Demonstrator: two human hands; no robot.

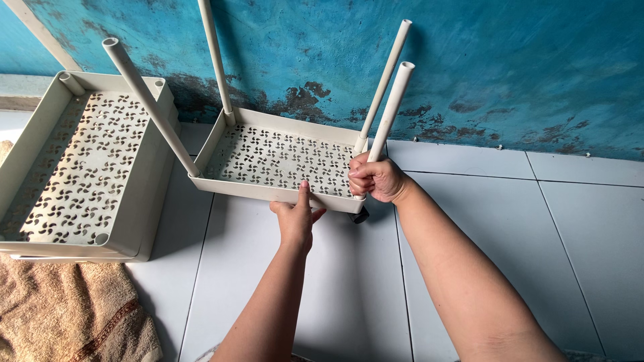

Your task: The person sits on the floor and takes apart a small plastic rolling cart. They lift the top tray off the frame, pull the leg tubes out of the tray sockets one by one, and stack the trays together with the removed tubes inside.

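Here is the cream plastic shelf tray (282, 161), sitting on the white tiled floor (469, 221) close against the far blue wall (510, 60). Its base is a flat panel pierced all over with small pinwheel cut-outs, ringed by a low rim. Four pale tubes rise from its corners, splaying slightly.

The right hand (377, 178) is clenched around the near right tube (391, 107), low down where it meets the corner. The left hand (296, 213) presses on the tray's near rim, index finger pointing up over the edge, the rest loosely curled beneath.

Something small and dark (360, 216) peeks out under the near right corner; what it is cannot be made out. The far left tube (216, 60) runs out of the top of the view.

To the left lies a second tray (74, 167) of the same pattern, its near edge beside a tan towel (67, 308).
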